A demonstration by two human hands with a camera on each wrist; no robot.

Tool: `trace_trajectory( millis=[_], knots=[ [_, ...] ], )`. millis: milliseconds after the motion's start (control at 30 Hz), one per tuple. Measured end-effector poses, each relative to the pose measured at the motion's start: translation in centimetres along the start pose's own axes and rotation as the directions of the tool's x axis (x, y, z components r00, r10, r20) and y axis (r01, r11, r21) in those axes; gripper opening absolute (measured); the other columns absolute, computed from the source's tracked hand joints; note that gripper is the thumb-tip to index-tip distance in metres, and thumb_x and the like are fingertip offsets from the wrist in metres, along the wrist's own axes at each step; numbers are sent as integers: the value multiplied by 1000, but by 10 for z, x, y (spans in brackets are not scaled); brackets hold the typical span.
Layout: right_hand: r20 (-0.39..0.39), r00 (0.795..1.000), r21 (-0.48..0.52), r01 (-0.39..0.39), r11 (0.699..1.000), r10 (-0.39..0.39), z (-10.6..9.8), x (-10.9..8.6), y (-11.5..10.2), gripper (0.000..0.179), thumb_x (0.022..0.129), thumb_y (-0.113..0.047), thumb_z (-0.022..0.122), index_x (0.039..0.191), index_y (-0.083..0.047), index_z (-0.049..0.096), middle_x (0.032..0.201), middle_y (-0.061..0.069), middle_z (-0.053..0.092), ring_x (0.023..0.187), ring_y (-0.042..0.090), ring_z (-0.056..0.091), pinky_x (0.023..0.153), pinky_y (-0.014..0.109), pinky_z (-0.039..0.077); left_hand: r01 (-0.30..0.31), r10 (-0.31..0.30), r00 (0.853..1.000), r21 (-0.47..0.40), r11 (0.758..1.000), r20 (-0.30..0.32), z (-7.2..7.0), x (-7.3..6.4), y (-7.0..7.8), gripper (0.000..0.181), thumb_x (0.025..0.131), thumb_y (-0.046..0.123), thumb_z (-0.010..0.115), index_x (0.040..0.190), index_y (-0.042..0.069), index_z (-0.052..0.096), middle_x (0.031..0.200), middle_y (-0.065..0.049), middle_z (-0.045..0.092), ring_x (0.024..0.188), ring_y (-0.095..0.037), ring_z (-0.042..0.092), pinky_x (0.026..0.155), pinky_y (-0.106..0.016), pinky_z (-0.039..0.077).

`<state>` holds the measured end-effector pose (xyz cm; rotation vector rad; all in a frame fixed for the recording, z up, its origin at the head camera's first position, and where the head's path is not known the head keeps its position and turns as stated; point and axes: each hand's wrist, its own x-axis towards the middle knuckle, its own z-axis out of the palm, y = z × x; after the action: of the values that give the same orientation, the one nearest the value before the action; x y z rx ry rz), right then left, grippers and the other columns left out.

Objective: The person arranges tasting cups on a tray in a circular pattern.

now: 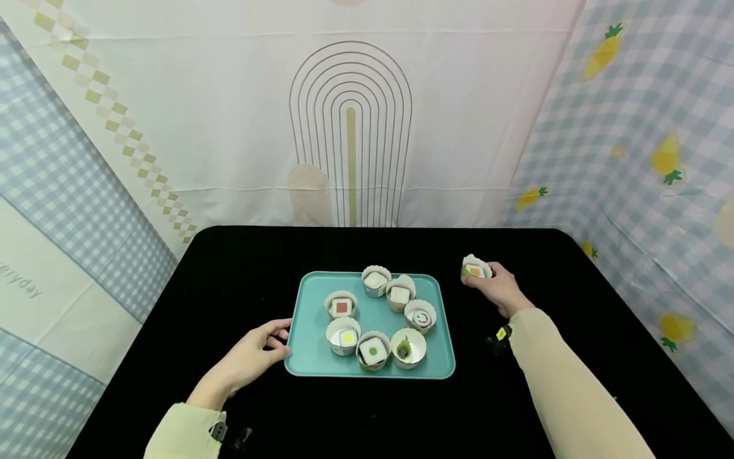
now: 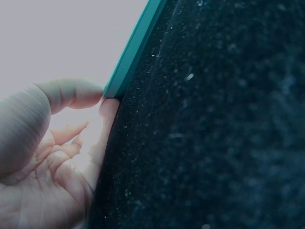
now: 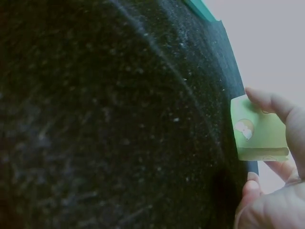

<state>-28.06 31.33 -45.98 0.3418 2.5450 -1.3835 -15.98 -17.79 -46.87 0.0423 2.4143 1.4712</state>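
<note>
A teal tray (image 1: 367,319) lies on the black table, bearing several scalloped paper cups with sushi-like pieces in them. At its left rim, my left hand (image 1: 252,354) pinches the edge between thumb and fingers; the left wrist view shows the thumb (image 2: 76,94) meeting the tray's edge (image 2: 133,47). Right of the tray, my right hand (image 1: 503,290) grips a paper cup (image 1: 487,270) holding a piece with an orange square top (image 1: 475,271). In the right wrist view this cup (image 3: 264,136) has a light green side with a small printed picture, and the thumb presses its rim.
On the tray stand cups with a red-square piece (image 1: 341,307), a yellow-dot piece (image 1: 347,338), a green-dot piece (image 1: 373,350), a leafy green piece (image 1: 404,348) and a swirl-patterned piece (image 1: 421,318). Patterned cloth (image 1: 241,115) hangs behind the table and at both sides.
</note>
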Motion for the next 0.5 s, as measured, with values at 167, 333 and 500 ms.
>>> trace_trajectory(
  millis=[167, 333, 500],
  knots=[
    [-17, 1000, -18, -10, 1000, 10, -3, -2, 3, 85, 74, -54, 63, 137, -10, 27, 128, 17, 36, 110, 35, 42, 80, 49, 40, -20, 20, 1000, 11, 1000, 9, 1, 1, 0, 52, 82, 19, 64, 129, 25, 45, 103, -1, 50, 86, -18, 52, 72, -33, 42],
    [-14, 1000, -26, -10, 1000, 10, -12, -9, 0, 88, 75, -57, 59, 137, -5, 25, 129, 20, 34, 111, 35, 40, 81, 48, 40, -43, 43, 999, 20, 999, 26, 2, 1, 0, 52, 83, 18, 63, 130, 25, 44, 103, 0, 51, 87, -17, 53, 73, -33, 43],
    [-23, 997, -49, 70, 996, -71, -12, -17, -24, 85, 76, -58, 57, 134, -3, 29, 126, 19, 37, 107, 34, 43, 80, 46, 41, -47, 47, 999, 25, 999, 18, -1, -3, -2, 51, 83, 18, 62, 130, 26, 43, 103, 1, 51, 87, -17, 53, 73, -33, 42]
  ],
)
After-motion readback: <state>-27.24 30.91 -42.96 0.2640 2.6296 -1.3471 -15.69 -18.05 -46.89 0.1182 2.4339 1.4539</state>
